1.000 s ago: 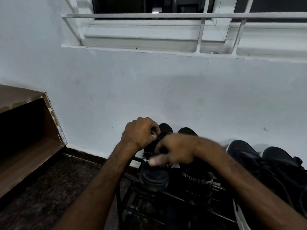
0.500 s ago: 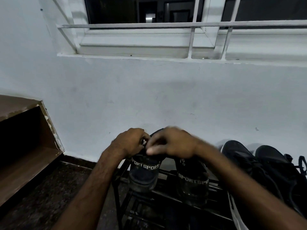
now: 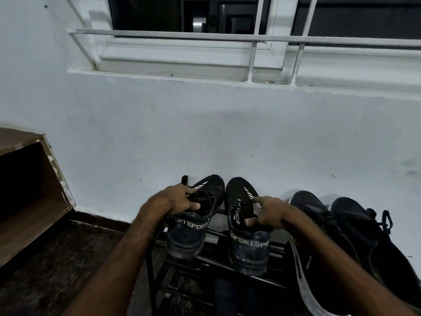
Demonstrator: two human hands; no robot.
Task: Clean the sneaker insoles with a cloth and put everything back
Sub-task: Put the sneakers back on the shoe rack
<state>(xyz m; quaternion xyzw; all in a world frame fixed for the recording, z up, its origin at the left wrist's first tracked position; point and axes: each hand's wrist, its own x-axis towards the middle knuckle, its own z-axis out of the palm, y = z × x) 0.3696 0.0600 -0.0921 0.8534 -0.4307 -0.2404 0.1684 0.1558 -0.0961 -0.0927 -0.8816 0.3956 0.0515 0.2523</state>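
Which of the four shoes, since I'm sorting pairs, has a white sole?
The third shoe from the left, beside the right hand; the two SPORT sneakers and the far-right shoe show only dark.

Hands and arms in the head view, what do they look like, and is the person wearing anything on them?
The left hand and the right hand are bare: no gloves, and no rings that show. The left forearm and the right forearm are bare too, with no sleeve, watch or band in view down to the picture's lower edge.
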